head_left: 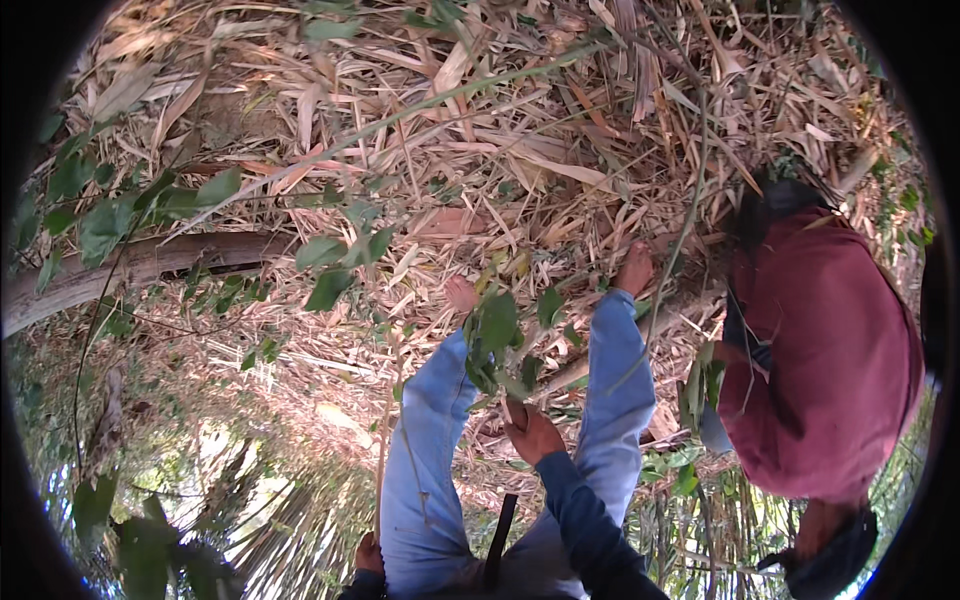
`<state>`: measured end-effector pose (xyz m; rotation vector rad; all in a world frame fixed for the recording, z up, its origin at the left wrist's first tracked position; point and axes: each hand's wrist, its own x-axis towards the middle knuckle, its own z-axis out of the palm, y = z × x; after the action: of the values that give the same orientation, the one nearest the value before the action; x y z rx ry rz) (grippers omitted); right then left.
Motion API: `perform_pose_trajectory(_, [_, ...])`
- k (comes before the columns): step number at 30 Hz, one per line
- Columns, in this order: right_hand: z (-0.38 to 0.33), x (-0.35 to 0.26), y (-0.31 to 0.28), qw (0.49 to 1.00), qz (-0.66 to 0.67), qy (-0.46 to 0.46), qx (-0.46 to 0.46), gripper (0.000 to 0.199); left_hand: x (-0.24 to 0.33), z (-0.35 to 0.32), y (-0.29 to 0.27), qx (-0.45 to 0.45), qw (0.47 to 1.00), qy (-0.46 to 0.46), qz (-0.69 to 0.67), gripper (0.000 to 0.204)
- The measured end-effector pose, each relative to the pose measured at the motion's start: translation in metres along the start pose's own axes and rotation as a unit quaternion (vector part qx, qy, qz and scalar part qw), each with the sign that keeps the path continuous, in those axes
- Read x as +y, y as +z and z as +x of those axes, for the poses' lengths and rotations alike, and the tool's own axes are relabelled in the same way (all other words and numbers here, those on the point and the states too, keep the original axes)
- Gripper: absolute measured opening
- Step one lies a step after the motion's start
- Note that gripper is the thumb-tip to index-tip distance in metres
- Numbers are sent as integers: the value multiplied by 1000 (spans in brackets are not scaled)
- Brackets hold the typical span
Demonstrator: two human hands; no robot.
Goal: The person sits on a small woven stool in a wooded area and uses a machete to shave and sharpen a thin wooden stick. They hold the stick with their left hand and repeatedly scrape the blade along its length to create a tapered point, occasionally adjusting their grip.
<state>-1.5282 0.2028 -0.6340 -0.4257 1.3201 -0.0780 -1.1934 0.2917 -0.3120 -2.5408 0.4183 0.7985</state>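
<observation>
My right hand (536, 436), at the end of a dark blue sleeve, is closed in front of my knees. Its fingers seem to grip a thin stem, though the leaves partly hide it. Green leaves (495, 325) hang just beyond that hand, in front of my shins. Low down, beside my left thigh, my left hand (369, 553) is curled around the lower end of a thin pale stick (384, 455). This stick rises along the outside of my left leg.
Dry bamboo leaves (540, 165) litter the ground under my bare feet. A curved log (150, 262) lies at left. Thin green stems (440, 97) cross the view. Close on the right, a person in a maroon shirt (830, 340) bends over, near more leaves.
</observation>
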Motion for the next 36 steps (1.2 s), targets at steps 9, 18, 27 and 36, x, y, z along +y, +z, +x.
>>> perform_pose_trajectory(9, [-3,8,-18,994,91,-59,-3,51,15,-32,-17,48,977,42,201,32])
perform_pose_trajectory(18, [27,77,-17,961,270,32,-44,34,63,-95,38,-12,999,46,9,18])
perform_pose_trajectory(27, [-90,20,-117,977,172,106,-73,43,-24,-95,78,-29,963,29,-266,23])
perform_pose_trajectory(36, [-266,-103,-71,971,-203,-61,-112,31,-49,-62,136,54,897,76,-432,34])
